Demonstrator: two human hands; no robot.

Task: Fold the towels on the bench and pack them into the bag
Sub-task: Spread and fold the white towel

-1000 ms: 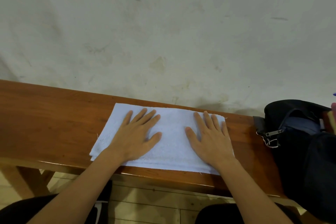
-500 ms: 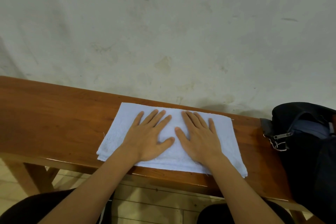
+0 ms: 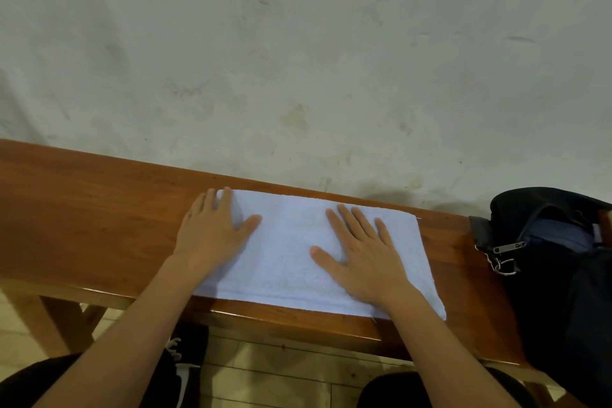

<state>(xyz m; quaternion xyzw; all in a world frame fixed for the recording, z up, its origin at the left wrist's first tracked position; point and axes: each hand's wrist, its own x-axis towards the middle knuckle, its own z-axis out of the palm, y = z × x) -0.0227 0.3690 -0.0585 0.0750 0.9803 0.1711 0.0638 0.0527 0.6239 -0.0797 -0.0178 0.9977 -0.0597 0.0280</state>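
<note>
White towel (image 3: 288, 252) lies flat under both spread palms: left hand (image 3: 212, 232), right hand (image 3: 361, 252).

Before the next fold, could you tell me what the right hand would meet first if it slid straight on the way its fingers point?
The right hand lies flat on the towel, fingers toward the wall. It would probably cross the towel's far edge, then bare bench, then the wall.

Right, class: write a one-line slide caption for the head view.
Both hands, left hand and right hand, press flat on a white towel on the wooden bench, bag alongside.
</note>
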